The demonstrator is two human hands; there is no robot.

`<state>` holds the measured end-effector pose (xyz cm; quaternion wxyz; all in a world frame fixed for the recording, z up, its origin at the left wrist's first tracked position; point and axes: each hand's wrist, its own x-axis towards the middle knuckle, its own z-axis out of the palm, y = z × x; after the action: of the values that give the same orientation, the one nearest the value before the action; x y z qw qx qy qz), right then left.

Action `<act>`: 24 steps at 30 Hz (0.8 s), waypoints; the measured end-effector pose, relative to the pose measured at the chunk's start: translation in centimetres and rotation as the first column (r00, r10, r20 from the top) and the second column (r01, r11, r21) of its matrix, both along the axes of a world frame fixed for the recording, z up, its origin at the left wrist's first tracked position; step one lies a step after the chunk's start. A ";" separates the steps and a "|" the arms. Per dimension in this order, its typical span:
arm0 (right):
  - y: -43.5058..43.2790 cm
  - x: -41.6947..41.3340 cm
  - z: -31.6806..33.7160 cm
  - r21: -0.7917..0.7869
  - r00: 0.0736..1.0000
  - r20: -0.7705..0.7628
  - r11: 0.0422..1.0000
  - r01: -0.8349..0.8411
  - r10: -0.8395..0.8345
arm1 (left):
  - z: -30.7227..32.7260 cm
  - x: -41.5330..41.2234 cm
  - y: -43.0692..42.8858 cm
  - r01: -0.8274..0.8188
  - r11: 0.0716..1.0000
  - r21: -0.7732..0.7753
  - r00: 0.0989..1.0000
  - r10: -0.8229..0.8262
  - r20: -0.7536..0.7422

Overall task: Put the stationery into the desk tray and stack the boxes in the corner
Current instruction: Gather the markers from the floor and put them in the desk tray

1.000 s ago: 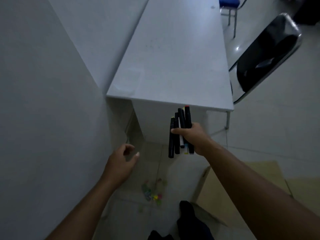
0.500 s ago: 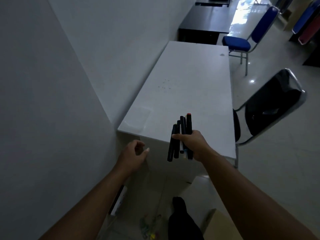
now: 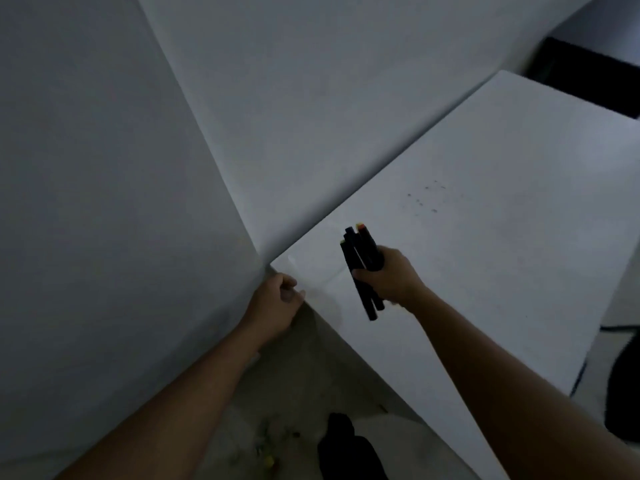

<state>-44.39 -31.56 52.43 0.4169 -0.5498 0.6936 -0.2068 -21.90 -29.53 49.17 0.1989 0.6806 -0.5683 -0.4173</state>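
- Grey floor (image 3: 294,393) lies nearest, dim, with a few small coloured bits (image 3: 266,459), too blurred to name, beside a dark shoe (image 3: 341,441).
- Left grip (image 3: 277,303) sits at the near corner of the white desk (image 3: 502,254), fingers loosely curled, holding nothing that shows.
- Right grip (image 3: 389,275) is closed round a bundle of black markers (image 3: 358,254), held over the desk's near end, coloured tips pointing away.
- Step in hand, by my judgement: carrying stationery toward the tray. Neither a desk tray nor any boxes are in sight.
- Next move calls for finding the tray, then lowering the bundle in lengthwise before it fans out.
- Farther off, bare walls (image 3: 311,116) meet in a corner, and a dark desk (image 3: 588,77) stands beyond.
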 end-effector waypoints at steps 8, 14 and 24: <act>-10.0 -0.4 -2.4 0.026 0.603 -0.511 0.713 -0.701 0.612 | -2.7 -2.8 -1.9 -0.174 0.984 0.043 0.983 0.176 -0.043; -13.0 1.6 -3.2 0.149 0.331 -0.573 0.493 -0.857 0.750 | -3.1 -3.4 -1.8 -0.185 0.980 0.068 0.981 0.189 -0.053; -12.8 1.6 -6.2 0.269 0.174 -0.493 0.339 -0.901 0.853 | -2.9 -4.1 -0.9 -0.176 0.984 0.021 0.982 0.174 0.069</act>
<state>-42.76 -44.40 46.24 0.2129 -0.8958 0.3278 0.2116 -26.02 -30.48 46.29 0.2066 0.7442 -0.5069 -0.3827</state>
